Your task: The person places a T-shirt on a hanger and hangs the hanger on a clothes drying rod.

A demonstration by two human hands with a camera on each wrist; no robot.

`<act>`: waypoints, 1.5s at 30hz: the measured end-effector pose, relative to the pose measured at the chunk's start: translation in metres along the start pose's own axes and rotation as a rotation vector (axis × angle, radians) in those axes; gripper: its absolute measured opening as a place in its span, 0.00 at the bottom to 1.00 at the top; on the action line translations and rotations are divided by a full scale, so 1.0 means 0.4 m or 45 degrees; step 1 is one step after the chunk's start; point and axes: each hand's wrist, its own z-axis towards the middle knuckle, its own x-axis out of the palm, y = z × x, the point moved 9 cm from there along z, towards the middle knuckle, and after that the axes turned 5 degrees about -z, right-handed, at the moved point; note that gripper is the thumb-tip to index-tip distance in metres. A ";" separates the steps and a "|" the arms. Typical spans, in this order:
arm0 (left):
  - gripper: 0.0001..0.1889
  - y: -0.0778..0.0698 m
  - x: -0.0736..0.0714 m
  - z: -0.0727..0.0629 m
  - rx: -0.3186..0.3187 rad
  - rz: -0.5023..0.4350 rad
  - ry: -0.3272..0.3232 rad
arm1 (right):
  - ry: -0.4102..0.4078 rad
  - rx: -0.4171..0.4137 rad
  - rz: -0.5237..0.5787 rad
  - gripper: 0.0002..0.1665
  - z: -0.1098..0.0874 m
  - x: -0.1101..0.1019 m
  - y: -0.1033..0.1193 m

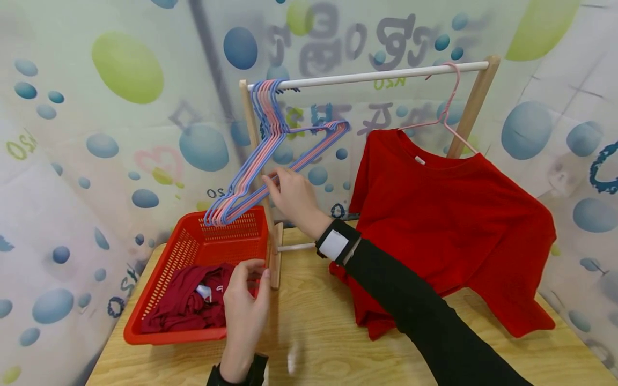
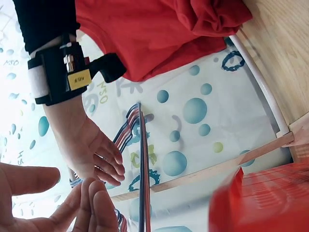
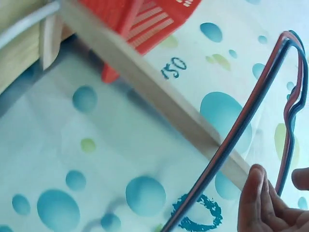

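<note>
Slim blue and pink clothes hangers (image 1: 256,159) hang bunched together, hooked over one end of a white rod (image 1: 362,79). Dark red crumpled cloth (image 1: 181,303) lies in a red perforated basket (image 1: 178,338). A bright red short-sleeved shirt (image 1: 444,214) drapes from a pink hanger (image 1: 444,117) near the rod's other end.

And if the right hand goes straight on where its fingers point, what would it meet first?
The right hand would probably meet the bunch of hangers first, which look very close; exact depth is unclear.
</note>
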 end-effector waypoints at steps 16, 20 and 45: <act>0.09 0.000 -0.002 0.000 0.016 -0.009 -0.010 | 0.173 0.651 0.955 0.15 0.034 0.089 -0.051; 0.09 -0.003 -0.004 0.001 0.032 -0.013 -0.014 | 0.173 0.703 0.992 0.14 0.034 0.090 -0.052; 0.09 -0.002 -0.005 0.001 0.027 -0.010 -0.010 | 0.151 0.768 1.336 0.09 0.012 0.053 -0.012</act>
